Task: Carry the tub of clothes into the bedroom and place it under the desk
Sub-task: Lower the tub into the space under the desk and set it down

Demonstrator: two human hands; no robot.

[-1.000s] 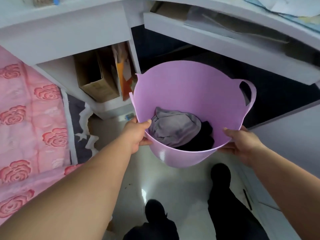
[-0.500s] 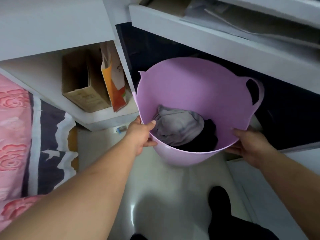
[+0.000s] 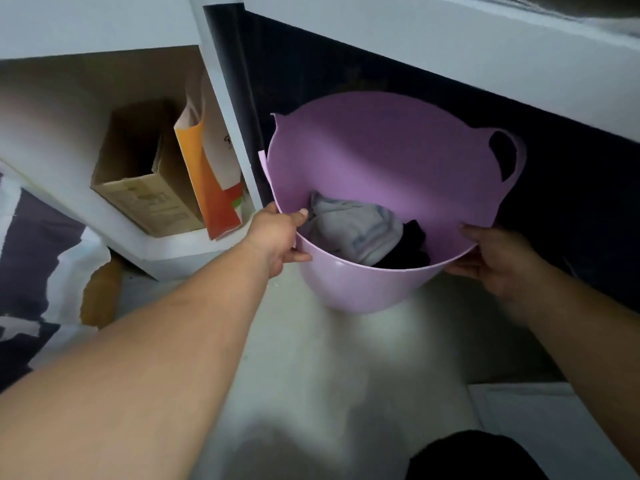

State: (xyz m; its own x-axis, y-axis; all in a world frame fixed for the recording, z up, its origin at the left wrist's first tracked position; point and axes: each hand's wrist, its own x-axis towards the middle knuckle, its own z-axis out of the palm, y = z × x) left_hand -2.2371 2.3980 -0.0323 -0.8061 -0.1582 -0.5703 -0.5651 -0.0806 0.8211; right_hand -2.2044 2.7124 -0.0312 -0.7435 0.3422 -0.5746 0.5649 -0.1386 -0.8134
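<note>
A lilac plastic tub (image 3: 377, 157) with looped handles is held low at the mouth of the dark space under the white desk (image 3: 433, 53). Inside lie a grey garment (image 3: 356, 228) and a black one (image 3: 410, 252). My left hand (image 3: 277, 235) grips the near left rim, thumb inside the tub. On the near right rim my right hand (image 3: 498, 259) holds from outside. The tub tilts toward me, its base close above the pale floor (image 3: 311, 375); whether it touches is hidden.
Left of the tub a white desk panel (image 3: 225, 109) borders a low shelf holding a cardboard box (image 3: 145, 181) and an orange-white paper bag (image 3: 211, 181). Dark and white bedding (image 3: 38, 271) hangs at far left. A white board (image 3: 554, 427) lies at the lower right.
I have bent lower and closer. The tub has sunk toward the floor and moved in under the desk edge. Both hands keep the same grip on the rim.
</note>
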